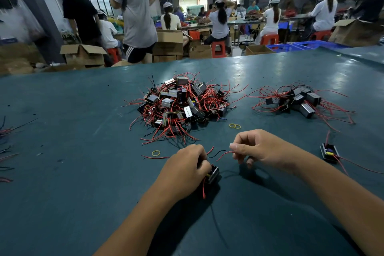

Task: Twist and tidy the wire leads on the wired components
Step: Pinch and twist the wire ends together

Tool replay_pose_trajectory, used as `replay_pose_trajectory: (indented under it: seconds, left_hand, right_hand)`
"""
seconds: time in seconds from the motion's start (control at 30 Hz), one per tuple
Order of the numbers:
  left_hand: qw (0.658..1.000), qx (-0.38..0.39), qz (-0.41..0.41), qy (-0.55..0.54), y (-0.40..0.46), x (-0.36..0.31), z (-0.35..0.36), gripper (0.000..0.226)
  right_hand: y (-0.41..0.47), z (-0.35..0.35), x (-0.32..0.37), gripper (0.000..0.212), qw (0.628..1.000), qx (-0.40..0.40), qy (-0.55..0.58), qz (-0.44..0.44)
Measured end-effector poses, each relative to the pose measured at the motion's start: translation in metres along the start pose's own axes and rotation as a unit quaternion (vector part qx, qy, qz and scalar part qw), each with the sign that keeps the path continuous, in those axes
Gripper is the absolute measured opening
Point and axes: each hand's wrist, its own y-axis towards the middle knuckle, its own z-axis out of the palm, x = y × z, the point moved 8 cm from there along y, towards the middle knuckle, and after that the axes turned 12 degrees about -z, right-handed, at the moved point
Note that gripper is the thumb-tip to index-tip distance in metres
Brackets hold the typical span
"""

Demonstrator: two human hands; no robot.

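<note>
Left hand [187, 167] curled around component [214, 173], largely hiding it; right hand [257, 148] pinching its red lead [223, 155]. Bare table [72, 131] leftward; large pile [178, 106] beyond.

Legible markings: none.
We find no readable text, label, brand, number or sign on the components [178, 102], the cardboard boxes [84, 54] or the blue crates [307, 44]; their surfaces are too small or blurred.
</note>
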Motion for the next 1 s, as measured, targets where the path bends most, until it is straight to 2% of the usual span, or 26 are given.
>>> replay_pose_trajectory:
  seconds: [0.27,0.43,0.53,0.63,0.8,1.0]
  left_hand:
    - [0.998,-0.03,-0.049,-0.024,0.004,0.01,-0.005,0.012]
    - [0.999,-0.019,-0.026,-0.021,0.003,0.006,-0.002,0.012]
    - [1.0,-0.024,-0.008,0.007,0.003,0.002,0.0,0.021]
    - [0.999,-0.043,0.025,0.022,0.0,-0.004,-0.001,0.019]
    - [0.997,-0.046,0.067,-0.019,-0.004,-0.015,-0.005,0.01]
    - [0.996,-0.073,0.056,-0.011,-0.003,-0.013,-0.009,0.008]
  right_hand:
    - [-0.004,-0.002,-0.004,0.024,0.998,0.051,-0.042,0.015]
    - [-0.006,0.004,-0.009,0.014,0.993,0.09,-0.068,0.033]
    - [-0.007,0.006,-0.008,0.008,0.99,0.113,-0.079,0.041]
    - [-0.008,0.011,-0.008,0.013,0.987,0.13,-0.082,0.046]
    - [-0.01,0.016,-0.005,0.016,0.985,0.14,-0.088,0.056]
    - [-0.011,0.019,-0.001,0.03,0.984,0.142,-0.093,0.063]
